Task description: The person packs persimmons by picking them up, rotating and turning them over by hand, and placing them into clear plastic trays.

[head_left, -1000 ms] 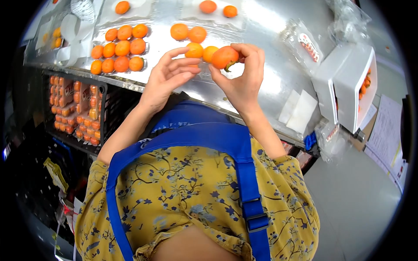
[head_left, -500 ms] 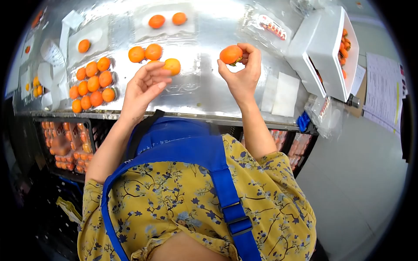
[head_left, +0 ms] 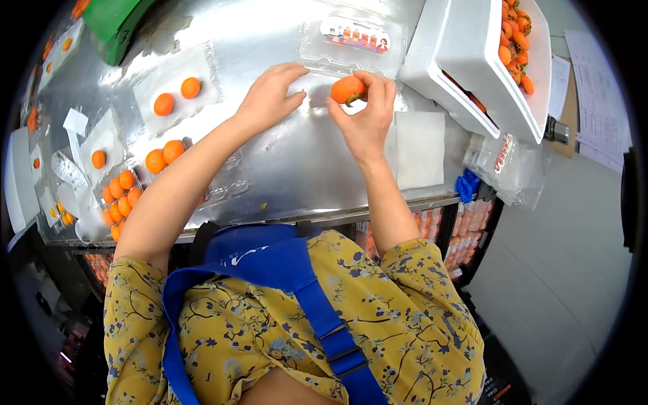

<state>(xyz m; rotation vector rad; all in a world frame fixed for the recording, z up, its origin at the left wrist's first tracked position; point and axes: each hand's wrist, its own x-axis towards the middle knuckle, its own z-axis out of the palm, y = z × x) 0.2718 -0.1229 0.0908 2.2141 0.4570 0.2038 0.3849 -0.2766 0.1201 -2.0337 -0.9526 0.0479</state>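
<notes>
An orange persimmon [head_left: 347, 89] with a green calyx is pinched between the thumb and fingers of my right hand [head_left: 370, 121], above the metal table [head_left: 297, 162]. To its left, my left hand [head_left: 271, 98] is held with thumb and fingers apart and nothing in it. Just beyond both hands lies a clear plastic package [head_left: 351, 40] with a printed label. At the left, several persimmons [head_left: 121, 196] stand in rows in a tray partly hidden by my left arm. Two more persimmons [head_left: 164, 156] sit between that tray and my arm.
White foam boxes [head_left: 466, 61] with persimmons inside stand at the right. White sheets [head_left: 420, 150] lie near the table's front edge. A green container [head_left: 121, 30] is at the back left. Below the table, packed fruit [head_left: 466, 233] fills crates.
The view has swung to the right. My left hand has moved from the loose persimmons toward the clear package. My right hand still holds its persimmon, now nearer my left hand than half a second ago.
</notes>
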